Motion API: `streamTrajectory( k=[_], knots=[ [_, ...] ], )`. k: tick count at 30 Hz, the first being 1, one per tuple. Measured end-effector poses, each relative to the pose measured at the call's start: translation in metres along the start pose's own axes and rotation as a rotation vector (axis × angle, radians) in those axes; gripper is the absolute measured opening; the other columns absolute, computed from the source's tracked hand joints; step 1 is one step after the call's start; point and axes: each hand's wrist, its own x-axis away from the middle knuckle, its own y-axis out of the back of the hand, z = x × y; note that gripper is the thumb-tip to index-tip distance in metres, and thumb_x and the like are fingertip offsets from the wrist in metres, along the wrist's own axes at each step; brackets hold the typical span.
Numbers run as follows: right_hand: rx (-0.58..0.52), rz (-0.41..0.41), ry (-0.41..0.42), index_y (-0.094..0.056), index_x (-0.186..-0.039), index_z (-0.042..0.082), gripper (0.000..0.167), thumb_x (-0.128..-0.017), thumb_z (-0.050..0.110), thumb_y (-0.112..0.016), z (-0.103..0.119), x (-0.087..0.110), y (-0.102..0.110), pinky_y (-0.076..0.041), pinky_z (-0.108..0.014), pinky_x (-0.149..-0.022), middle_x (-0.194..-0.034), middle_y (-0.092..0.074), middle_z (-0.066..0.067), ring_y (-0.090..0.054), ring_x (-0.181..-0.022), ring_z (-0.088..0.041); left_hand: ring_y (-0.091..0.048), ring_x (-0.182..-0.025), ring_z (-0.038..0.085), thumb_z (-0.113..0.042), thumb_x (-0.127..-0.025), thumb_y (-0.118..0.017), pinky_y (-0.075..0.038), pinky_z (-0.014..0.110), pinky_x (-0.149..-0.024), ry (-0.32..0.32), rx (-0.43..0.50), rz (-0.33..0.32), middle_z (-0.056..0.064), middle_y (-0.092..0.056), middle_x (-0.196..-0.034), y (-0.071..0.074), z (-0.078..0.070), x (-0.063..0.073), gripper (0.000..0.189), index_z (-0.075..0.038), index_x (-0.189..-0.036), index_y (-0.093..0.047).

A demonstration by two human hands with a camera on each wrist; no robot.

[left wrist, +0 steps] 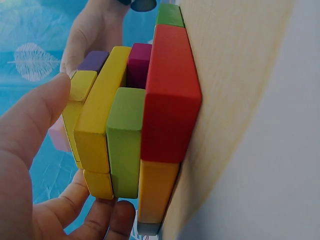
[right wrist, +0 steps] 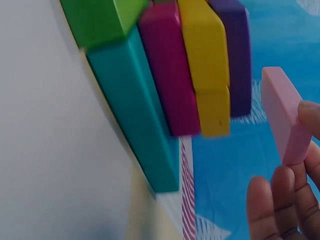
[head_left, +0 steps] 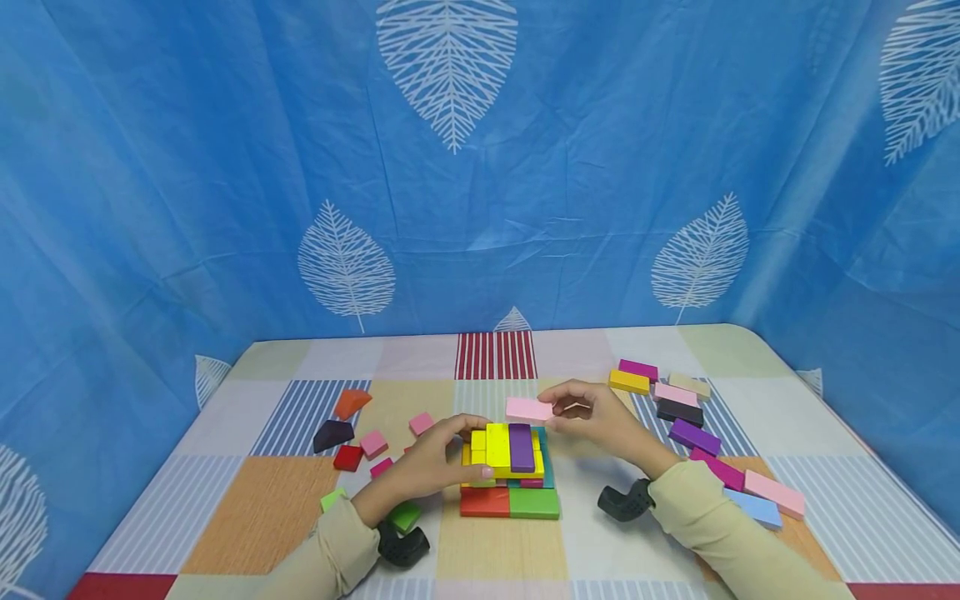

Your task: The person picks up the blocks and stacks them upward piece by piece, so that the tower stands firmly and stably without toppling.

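A layered stack of coloured wooden blocks stands mid-table, with red [head_left: 484,502] and green [head_left: 534,503] blocks at the front of its base. Yellow blocks [left wrist: 107,110] and a purple block [head_left: 521,448] form its upper layers. My left hand [head_left: 431,460] holds the yellow blocks from the left, thumb at the front and fingers round the far side. Just behind and above the stack, my right hand [head_left: 600,418] pinches a pink block [right wrist: 282,107] by one end, between thumb and fingers. In the right wrist view, that block is apart from the stack.
Loose blocks lie left of the stack, among them an orange piece [head_left: 351,403], a black piece [head_left: 333,436] and a red block [head_left: 347,458]. To the right runs a trail of oblong blocks, including black [head_left: 679,412], purple [head_left: 694,436] and light blue [head_left: 753,508]. Blue curtains [head_left: 480,208] surround the table.
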Motion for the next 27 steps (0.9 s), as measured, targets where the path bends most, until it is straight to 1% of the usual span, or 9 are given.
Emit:
streamTrajectory(
  k=[6, 12, 18, 21, 27],
  knots=[
    [-0.015, 0.026, 0.015, -0.074, -0.122, -0.006, 0.028, -0.096, 0.001, -0.08, 0.001, 0.001, -0.013, -0.058, -0.023, -0.092, -0.12, -0.073, -0.019, -0.064, -0.102, -0.023, -0.056, -0.123, 0.029, -0.029, -0.091, -0.086, -0.044, 0.061, -0.116, 0.022, 0.003, 0.0, 0.011, -0.065, -0.137, 0.0, 0.0, 0.0, 0.066, -0.002, -0.146, -0.06],
    [-0.03, 0.062, 0.052, -0.073, -0.121, -0.007, 0.027, -0.096, 0.0, -0.079, 0.001, 0.003, -0.02, -0.059, -0.026, -0.091, -0.12, -0.072, -0.019, -0.064, -0.101, -0.023, -0.056, -0.123, 0.029, -0.029, -0.091, -0.086, -0.044, 0.061, -0.116, 0.016, 0.006, 0.004, 0.012, -0.065, -0.139, 0.0, 0.001, -0.001, 0.066, -0.001, -0.146, -0.06],
    [-0.035, 0.056, 0.071, -0.074, -0.121, -0.005, 0.026, -0.096, 0.001, -0.079, 0.0, 0.003, -0.025, -0.06, -0.026, -0.089, -0.118, -0.072, -0.017, -0.065, -0.099, -0.024, -0.056, -0.124, 0.03, -0.029, -0.091, -0.086, -0.044, 0.061, -0.116, 0.008, 0.008, 0.006, 0.013, -0.064, -0.14, 0.001, 0.001, -0.001, 0.067, 0.0, -0.146, -0.06],
    [-0.021, 0.054, 0.082, -0.074, -0.121, -0.005, 0.026, -0.096, 0.001, -0.079, 0.0, 0.003, -0.027, -0.06, -0.027, -0.089, -0.118, -0.072, -0.018, -0.065, -0.098, -0.025, -0.056, -0.124, 0.029, -0.03, -0.091, -0.085, -0.044, 0.061, -0.116, 0.006, 0.007, 0.008, 0.013, -0.065, -0.14, 0.001, 0.002, -0.001, 0.067, 0.001, -0.146, -0.06],
    [0.009, 0.049, 0.084, -0.074, -0.122, -0.003, 0.026, -0.097, 0.003, -0.079, 0.0, 0.004, -0.029, -0.06, -0.027, -0.088, -0.118, -0.071, -0.016, -0.065, -0.097, -0.02, -0.056, -0.124, 0.029, -0.03, -0.091, -0.085, -0.043, 0.062, -0.116, 0.005, 0.007, 0.008, 0.011, -0.065, -0.138, 0.001, 0.001, -0.001, 0.066, 0.0, -0.145, -0.06]
  ],
)
